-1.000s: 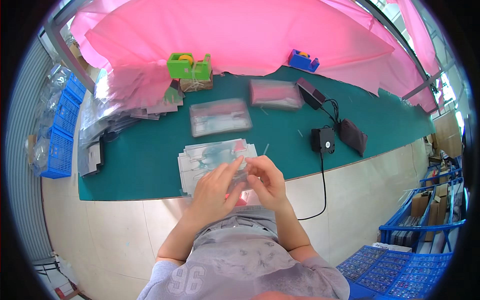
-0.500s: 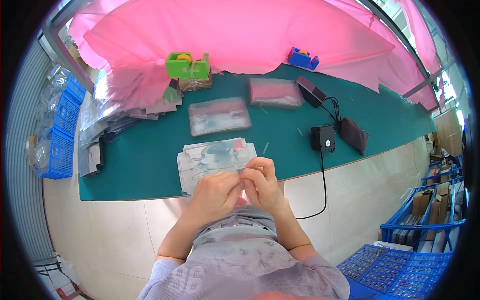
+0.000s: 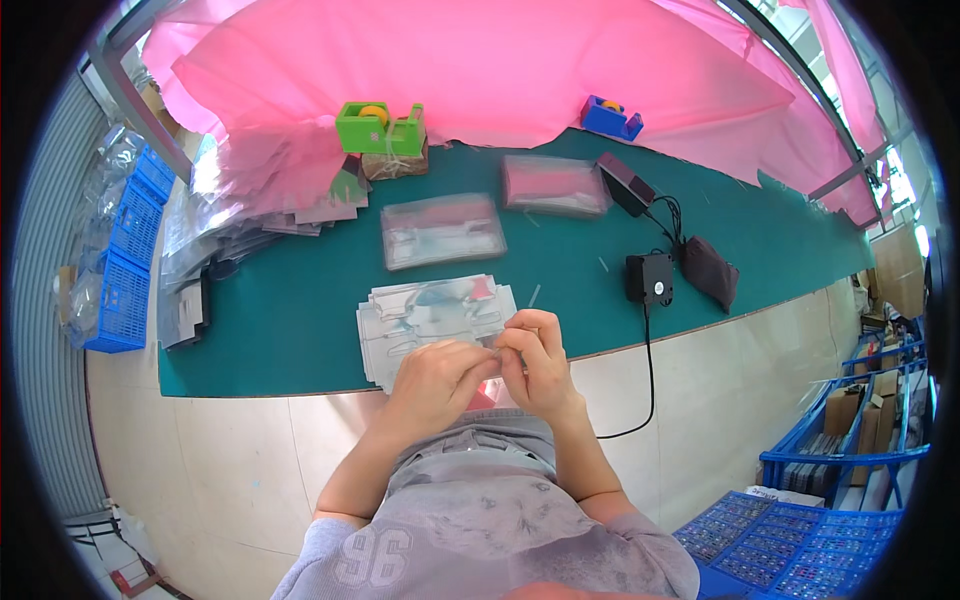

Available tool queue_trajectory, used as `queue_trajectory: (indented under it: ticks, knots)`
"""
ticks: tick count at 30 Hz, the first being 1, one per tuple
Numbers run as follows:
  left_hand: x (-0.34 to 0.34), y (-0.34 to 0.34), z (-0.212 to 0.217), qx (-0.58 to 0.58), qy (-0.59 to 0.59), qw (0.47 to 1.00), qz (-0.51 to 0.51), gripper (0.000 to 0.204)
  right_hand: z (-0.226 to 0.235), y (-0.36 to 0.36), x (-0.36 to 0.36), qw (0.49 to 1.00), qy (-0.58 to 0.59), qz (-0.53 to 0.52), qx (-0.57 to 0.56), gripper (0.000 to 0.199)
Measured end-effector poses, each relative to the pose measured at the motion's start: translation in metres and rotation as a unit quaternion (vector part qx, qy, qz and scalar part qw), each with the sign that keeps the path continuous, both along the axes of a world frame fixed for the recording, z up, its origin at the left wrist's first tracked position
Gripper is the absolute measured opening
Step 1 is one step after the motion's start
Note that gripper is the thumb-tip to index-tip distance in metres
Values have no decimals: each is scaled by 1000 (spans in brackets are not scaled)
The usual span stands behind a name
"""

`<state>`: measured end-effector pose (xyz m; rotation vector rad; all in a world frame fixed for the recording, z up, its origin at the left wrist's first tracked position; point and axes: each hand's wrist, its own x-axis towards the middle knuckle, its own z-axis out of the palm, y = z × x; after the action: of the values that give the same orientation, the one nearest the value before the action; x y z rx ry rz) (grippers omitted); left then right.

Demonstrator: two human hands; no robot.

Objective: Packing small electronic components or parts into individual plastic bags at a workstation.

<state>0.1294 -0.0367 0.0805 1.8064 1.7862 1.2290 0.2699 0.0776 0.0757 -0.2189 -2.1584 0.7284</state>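
A green tape dispenser (image 3: 380, 130) sits beyond the near stack of clear sleeves (image 3: 430, 308) on the worktop (image 3: 280, 330). The left hand (image 3: 437, 385) is at this stack's near edge, the right hand (image 3: 539, 368) at its near right corner, their fingers (image 3: 528, 345) together, on what I cannot tell.

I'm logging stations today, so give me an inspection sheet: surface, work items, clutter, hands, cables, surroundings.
Surface: green tabletop
Work items: uneven stack of plastic-covered sheets at near edge; two neater stacks beyond
Clutter: green tape dispenser on a brown block; blue tape dispenser; plastic-sheet heap, left
Hands: left hand and right hand meeting in a pinch; any held item is unclear
Cables: black cable from black box over near edge; bundled cable beyond
Surroundings: pink cloth behind; blue crates left
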Motion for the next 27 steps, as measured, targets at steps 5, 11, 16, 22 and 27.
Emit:
queue_trajectory:
  ticks: [5,11,16,22,27]
  knots:
    - [6,1,20,-104,-109,988,41,27,-1,3,2,1000,-9,-22,-3,15]
    - [4,-1,0,-110,-141,984,12,29,0,4,4,1000,-21,-19,-10,19]
    - [10,2,7,-77,-161,983,51,24,1,9,6,999,-17,-33,-5,18]
    - [3,-3,-12,-166,-148,975,4,29,2,11,10,998,-37,-25,-50,17]
    - [7,-1,12,-187,-141,971,55,27,4,15,15,998,-37,-27,-42,16]
